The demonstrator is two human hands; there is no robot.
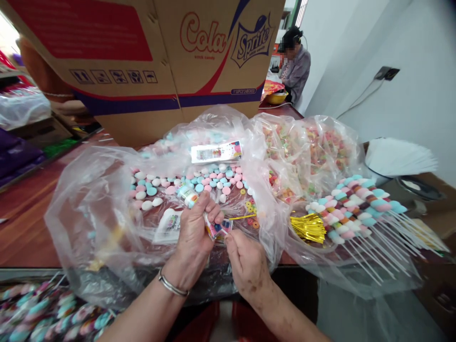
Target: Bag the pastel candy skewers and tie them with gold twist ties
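Observation:
My left hand (195, 225) is closed around a small candy packet (187, 194), whose pastel upper end sticks out above the fist and whose printed lower end shows below it. Close beside it on the right, my right hand (245, 259) pinches a thin white stick (224, 231) at the packet's lower end. A gold twist tie (243, 217) extends to the right from between the hands. Under and behind them lie pink, white and blue candies (213, 179) on clear plastic. Small ring candies (251, 208) are scattered to the right, and a printed bag (169, 226) lies left of my left hand.
A large cardboard box (171, 57) stands behind the candies. Printed labels (216, 152) rest on plastic. To the right are gold ties (308, 228), several candy skewers (359, 204) and bagged gummies (309, 147). More skewers (53, 308) lie lower left. Another person (297, 69) sits at the back.

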